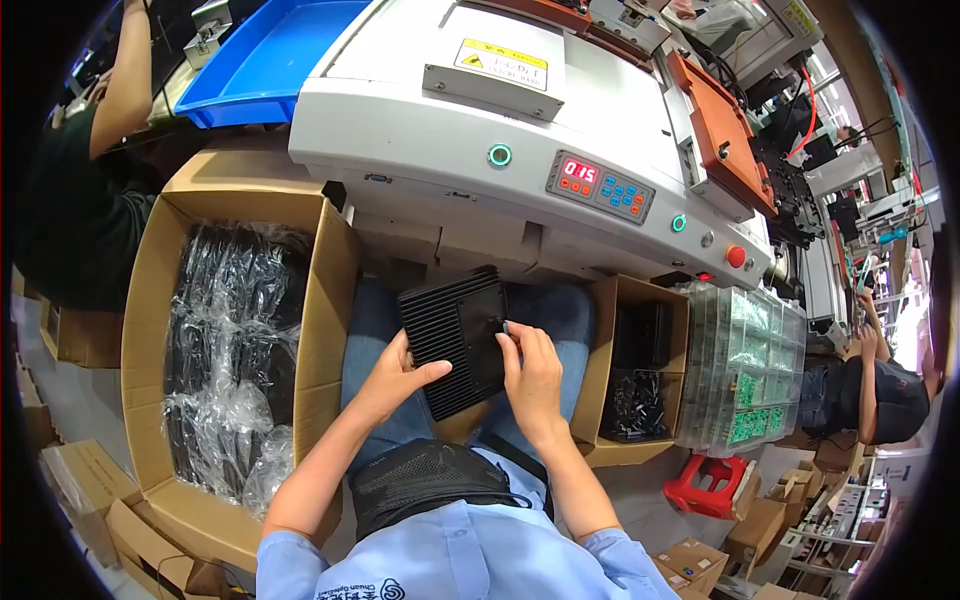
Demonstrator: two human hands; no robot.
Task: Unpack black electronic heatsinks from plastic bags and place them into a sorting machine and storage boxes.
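Above my lap is a black finned metal housing [440,335], a heat sink by its look, tilted, with rows of ribs on its left part and a flat panel on its right. My left hand [392,382] grips it by the lower left edge, the thumb lying over the ribs. At its right side my right hand [532,375] has thumb and index finger pinched together close to the flat panel. Whatever small thing is between those fingertips is too small to make out.
On my left stands a cardboard box [140,350] of plastic-wrapped black parts. A smaller box [600,380] with black parts is on my right, beside clear plastic trays [745,370] and a red stool [708,488]. Ahead is a white machine [400,120]; a co-worker [70,210] sits left.
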